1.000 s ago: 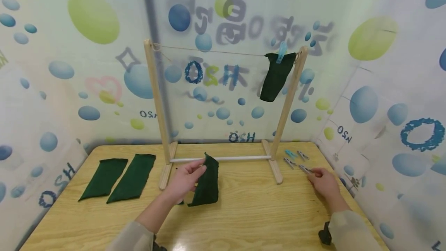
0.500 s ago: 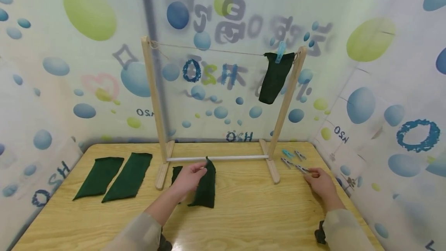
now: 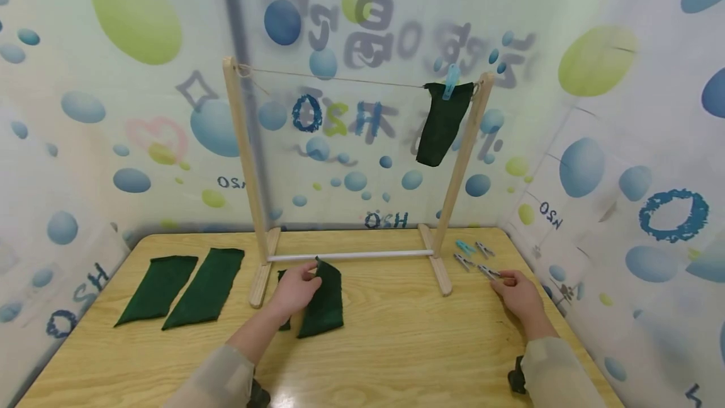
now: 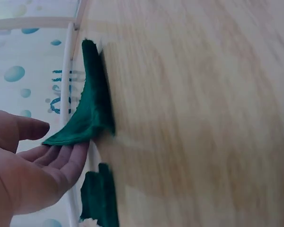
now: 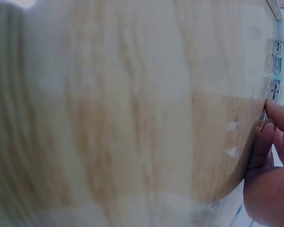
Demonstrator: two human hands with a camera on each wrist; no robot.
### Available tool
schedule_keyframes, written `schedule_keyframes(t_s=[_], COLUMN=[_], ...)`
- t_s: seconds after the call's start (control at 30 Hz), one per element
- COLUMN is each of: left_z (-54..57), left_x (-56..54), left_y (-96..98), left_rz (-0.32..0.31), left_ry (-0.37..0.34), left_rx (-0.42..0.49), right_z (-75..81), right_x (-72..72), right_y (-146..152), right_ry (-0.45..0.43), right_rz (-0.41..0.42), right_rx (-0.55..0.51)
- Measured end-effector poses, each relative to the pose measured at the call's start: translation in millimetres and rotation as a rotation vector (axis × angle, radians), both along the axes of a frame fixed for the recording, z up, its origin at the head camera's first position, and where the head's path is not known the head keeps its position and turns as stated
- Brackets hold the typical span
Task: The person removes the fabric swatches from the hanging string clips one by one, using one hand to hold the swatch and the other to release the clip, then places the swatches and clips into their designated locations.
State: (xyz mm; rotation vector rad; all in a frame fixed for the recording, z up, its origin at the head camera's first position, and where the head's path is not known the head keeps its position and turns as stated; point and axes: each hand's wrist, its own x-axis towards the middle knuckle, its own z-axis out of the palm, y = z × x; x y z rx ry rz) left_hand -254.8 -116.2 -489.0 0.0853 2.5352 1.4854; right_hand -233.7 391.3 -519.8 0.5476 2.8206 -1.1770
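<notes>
My left hand [image 3: 296, 290] holds a dark green cloth [image 3: 325, 304] near its top corner, and the lower part hangs down to the table. In the left wrist view the fingers lie under the edge of the cloth [image 4: 92, 106]; the thumb is over it with a gap visible. A second green cloth [image 3: 284, 324] shows partly behind this hand. At the right, my right hand [image 3: 520, 294] pinches the end of a grey clothespin [image 3: 487, 271] low at the table. In the right wrist view the thumb and finger nearly hide that clothespin [image 5: 263, 115].
A wooden rack [image 3: 243, 143] with a string [image 3: 340, 79] stands at the back. From its right end hangs a green cloth [image 3: 442, 128] under a blue clothespin [image 3: 450, 82]. Two green cloths [image 3: 155, 288] lie at left. Loose clothespins [image 3: 464, 247] lie near the right hand.
The left hand has moved slightly left with its cloth, which has turned to show more of its face. The right hand stays at the same clothespin. The head view has shifted a little.
</notes>
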Motion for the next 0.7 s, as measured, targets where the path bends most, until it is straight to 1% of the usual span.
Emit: schedule_keyframes(t_s=[0.07,0.2,0.33,0.4,0.43,0.47,0.53,0.57,0.63,0.7], left_z=[2.5,7.9,12.6,15.5,15.9,15.8,15.7,15.3,12.9,11.6], left_x=[-0.3,0.0,1.7,4.0,5.0,6.2,9.5,11.5,15.0,18.1], left_y=[-2.5,-6.8,-9.5,-9.9,-10.1,-10.7,-12.0,-12.5,-13.4,-13.3], left_rz=[-0.012,-0.035,-0.045,-0.066,-0.090,-0.128,-0.236,-0.301,-0.426,-0.515], left_ry=[-0.001,0.024,0.079,0.133,0.153,0.167,0.183,0.182,0.152,0.129], left_rx=[-0.026,-0.094,-0.109,-0.121,-0.129,-0.141,-0.153,-0.156,-0.158,-0.162], right_z=[-0.2,-0.1,0.8,1.0,0.8,0.8,0.0,0.1,0.2,0.5], right_x=[0.3,1.1,0.9,0.6,0.1,-0.1,0.0,0.1,0.3,1.2], right_y=[0,-1,-2,-2,-1,-1,0,0,0,0], right_ry=[0.002,0.003,-0.001,-0.002,-0.002,-0.001,-0.001,-0.001,0.000,0.000], right_rz=[-0.001,-0.004,-0.009,-0.011,-0.011,-0.011,-0.012,-0.013,-0.012,-0.011], right_rx=[0.002,0.007,0.003,-0.001,-0.003,-0.005,-0.007,-0.005,-0.001,0.004])
